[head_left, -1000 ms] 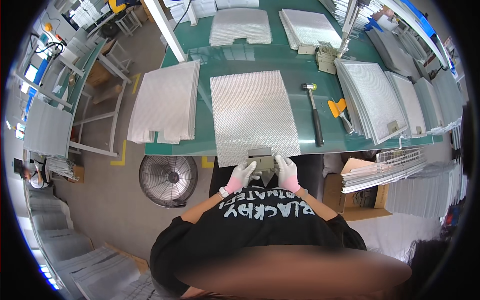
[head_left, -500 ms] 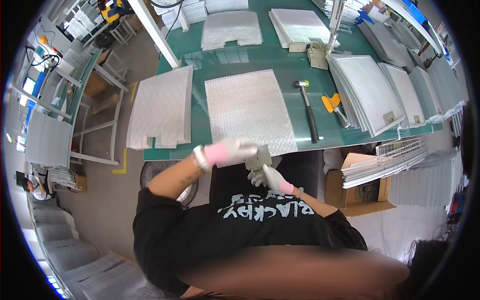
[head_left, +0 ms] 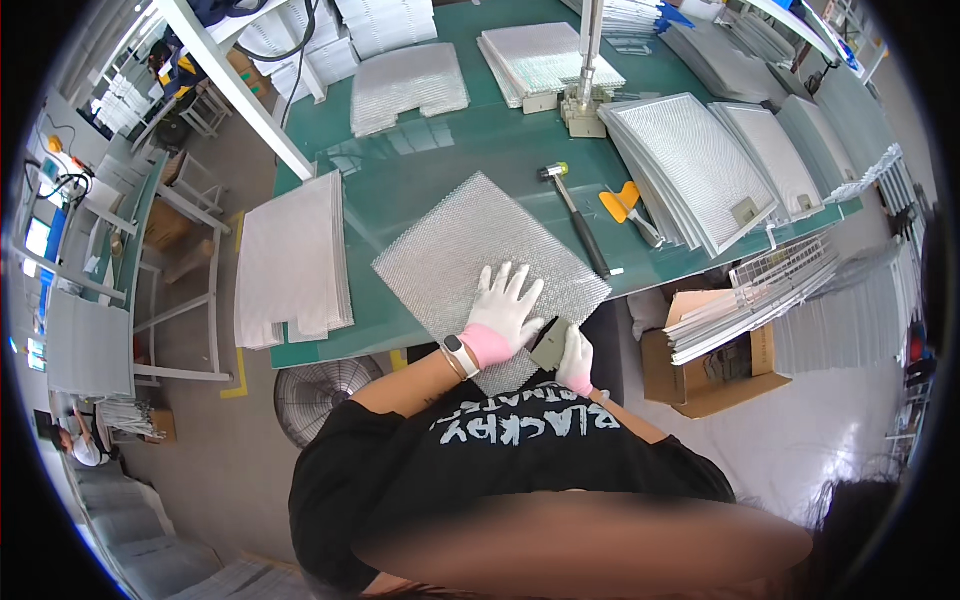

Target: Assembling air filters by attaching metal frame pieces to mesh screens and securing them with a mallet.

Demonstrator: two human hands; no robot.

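A silvery mesh sheet lies turned cornerwise on the green table, with its near corner hanging past the front edge. My left hand, in a white glove with a pink cuff, rests flat on the sheet's near part, fingers spread. To its right, my gloved right hand grips a small grey-green metal plate against the sheet's near right edge. Its fingers are partly hidden, and I cannot tell whether the plate is fixed on the sheet.
A mallet and an orange-and-white scraper lie to the right. Stacked panels stand beyond them, with more sheets at the left. Below the table are a cardboard box of metal parts and a floor fan.
The mesh sheet has turned from nearly square-on to cornerwise. My left hand has gone from beside the metal plate to flat on the sheet. The plate and my right hand shifted right.
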